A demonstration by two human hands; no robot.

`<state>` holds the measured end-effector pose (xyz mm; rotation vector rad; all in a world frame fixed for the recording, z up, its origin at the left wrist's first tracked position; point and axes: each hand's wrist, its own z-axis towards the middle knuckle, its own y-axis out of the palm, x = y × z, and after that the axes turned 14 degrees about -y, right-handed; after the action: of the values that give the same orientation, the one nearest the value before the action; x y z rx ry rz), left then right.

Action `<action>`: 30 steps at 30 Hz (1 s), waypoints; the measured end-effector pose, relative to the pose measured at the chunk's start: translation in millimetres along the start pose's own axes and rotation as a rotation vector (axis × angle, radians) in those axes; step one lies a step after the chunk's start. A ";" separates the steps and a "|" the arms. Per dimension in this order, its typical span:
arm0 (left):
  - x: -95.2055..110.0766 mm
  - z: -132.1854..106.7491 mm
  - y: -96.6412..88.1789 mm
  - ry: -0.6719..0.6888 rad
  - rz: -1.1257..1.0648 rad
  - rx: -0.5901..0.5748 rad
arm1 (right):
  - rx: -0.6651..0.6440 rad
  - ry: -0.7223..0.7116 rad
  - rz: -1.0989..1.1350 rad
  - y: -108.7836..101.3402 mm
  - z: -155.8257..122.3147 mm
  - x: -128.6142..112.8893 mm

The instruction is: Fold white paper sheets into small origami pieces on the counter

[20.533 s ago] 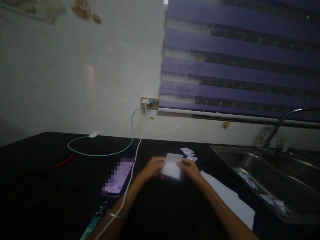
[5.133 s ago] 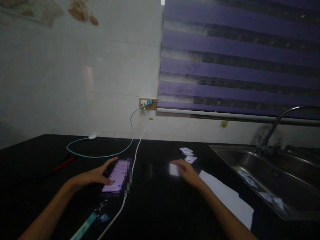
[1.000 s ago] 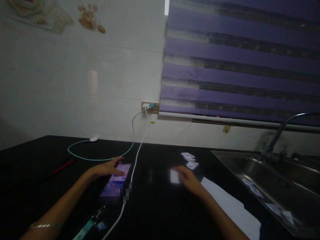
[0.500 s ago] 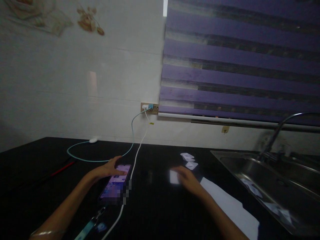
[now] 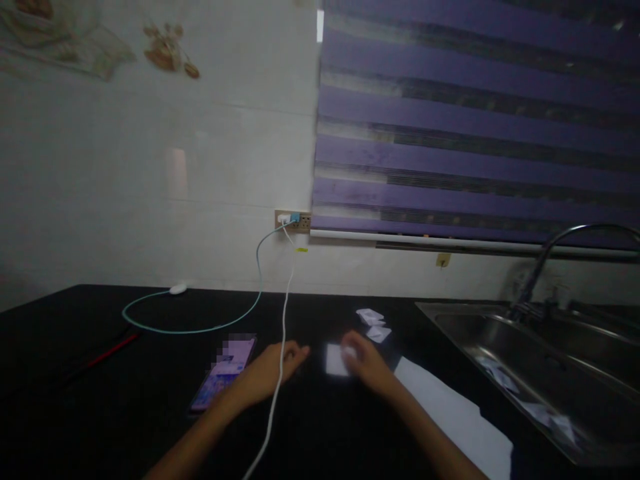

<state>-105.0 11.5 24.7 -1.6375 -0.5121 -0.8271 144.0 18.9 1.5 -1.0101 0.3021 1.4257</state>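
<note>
My left hand (image 5: 280,363) hovers over the dark counter, right of a lit phone (image 5: 233,363), touching neither. Its fingers are loosely curled with nothing visible in them. A white cable (image 5: 284,320) passes in front of this hand. My right hand (image 5: 367,363) is closed, its fingertips blurred; whether they hold something small cannot be made out. Beside those fingertips is a bright white square patch (image 5: 334,360), either paper or a reflection. Folded white paper pieces (image 5: 373,320) lie just behind the right hand. White sheets (image 5: 445,413) rest partly under the right forearm.
A steel sink (image 5: 450,333) with a curved tap (image 5: 537,267) is at the right, with paper pieces (image 5: 500,375) along its near rim. A teal cable (image 5: 185,331) loops from a wall socket (image 5: 305,222). A red strip (image 5: 113,350) lies at the left.
My left hand has left the phone and moved right, toward my right hand. The right hand's fingers have curled in more. The whole view has shifted slightly.
</note>
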 end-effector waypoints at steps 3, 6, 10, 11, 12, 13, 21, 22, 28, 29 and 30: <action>2.6 23.7 17.4 -0.015 -0.070 -0.100 | -0.049 -0.016 -0.004 3.4 1.4 -4.5; 2.3 38.5 28.9 0.087 -0.076 -0.178 | -0.093 -0.028 -0.001 6.8 1.7 -9.4; 2.9 40.5 38.9 0.123 -0.193 -0.164 | -0.081 -0.078 -0.101 10.5 0.1 -19.2; 2.9 39.5 41.3 0.113 -0.231 -0.158 | -0.077 -0.110 -0.144 11.6 -0.5 -21.8; 2.6 38.5 43.7 0.102 -0.267 -0.159 | -0.085 -0.138 -0.181 12.9 -1.2 -24.0; 2.1 37.5 46.1 0.096 -0.300 -0.162 | -0.103 -0.162 -0.211 14.2 -1.8 -25.7; -10.1 36.2 54.4 0.132 -0.389 -0.191 | -0.185 -0.257 -0.285 14.1 -2.6 -30.1; -11.9 36.9 53.9 0.136 -0.390 -0.209 | -0.200 -0.259 -0.287 12.5 -2.4 -31.1; -10.2 37.6 48.6 0.137 -0.450 -0.244 | -0.239 -0.313 -0.373 6.1 -2.5 -25.4; -8.0 36.2 47.3 0.131 -0.460 -0.247 | -0.229 -0.318 -0.385 5.7 -2.7 -22.6; -5.8 34.6 46.3 0.125 -0.470 -0.252 | -0.216 -0.316 -0.394 5.5 -3.0 -19.8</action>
<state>-67.3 34.9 -12.7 -1.7028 -0.7416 -1.3788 136.4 2.5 11.9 -0.9358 -0.2761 1.2450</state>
